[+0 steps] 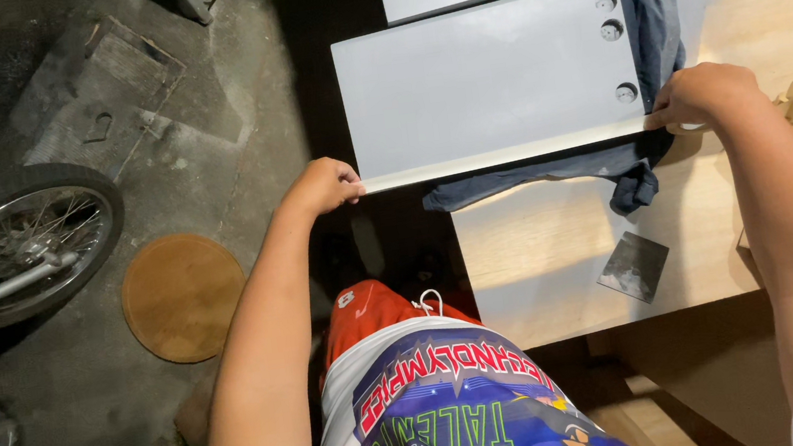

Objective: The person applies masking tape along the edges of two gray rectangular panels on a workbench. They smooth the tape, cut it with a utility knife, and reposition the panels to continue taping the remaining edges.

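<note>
Both forearms are reaching up from the bottom of the frame, one to each end of a grey panel (490,80). Left hand (323,186) is curling shut around the panel's near-left corner, and the right hand (698,95) is pinching the near-right corner, fingers closed on the edge. That panel is lying flat with its long axis running 9 to 3 o'clock, sitting on a dark blue cloth (632,169) over a pale wooden table (562,253), half overhanging the table's left edge. Three round holes (613,30) are showing toward 1 o'clock. A wheel (22,249) is sitting off at 9 o'clock.
</note>
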